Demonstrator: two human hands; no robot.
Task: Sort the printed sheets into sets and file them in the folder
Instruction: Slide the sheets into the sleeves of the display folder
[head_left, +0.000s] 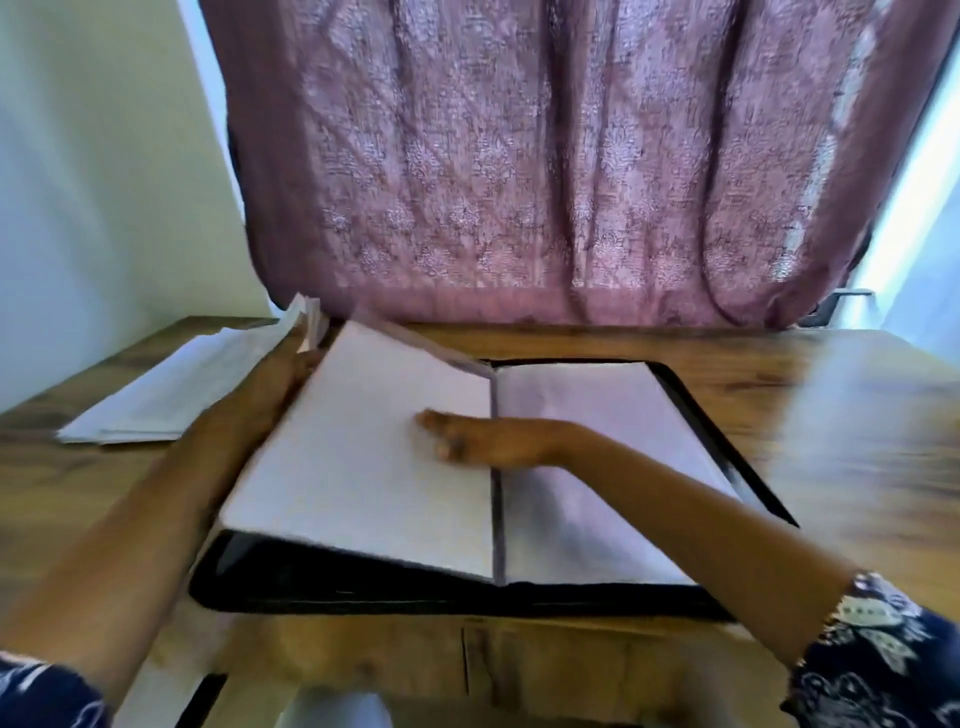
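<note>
Nearest you, at six o'clock, the black folder (311, 587) lies open on the wooden bench (857, 415), its near cover close to the bench's front edge. Your right hand (483, 436) comes in from five o'clock, crosses the right-hand leaf (597, 405) and the spine, and rests flat on the white left-hand leaf (353, 467). Its fingers are straight and together and grip nothing. That left-hand leaf is tilted up off the black cover, with its outer edge raised. Your left hand (270, 384) is at ten o'clock, against the leaf's far outer edge. Blur and the page hide its fingers, so you cannot tell whether they hold anything. Just past it a few white pages (310, 319) stand upright. Farther out at ten o'clock the loose printed sheets (176, 389) lie in a pile on the bench, beside the folder. At twelve o'clock a mauve patterned curtain (519, 156) hangs behind the bench.
</note>
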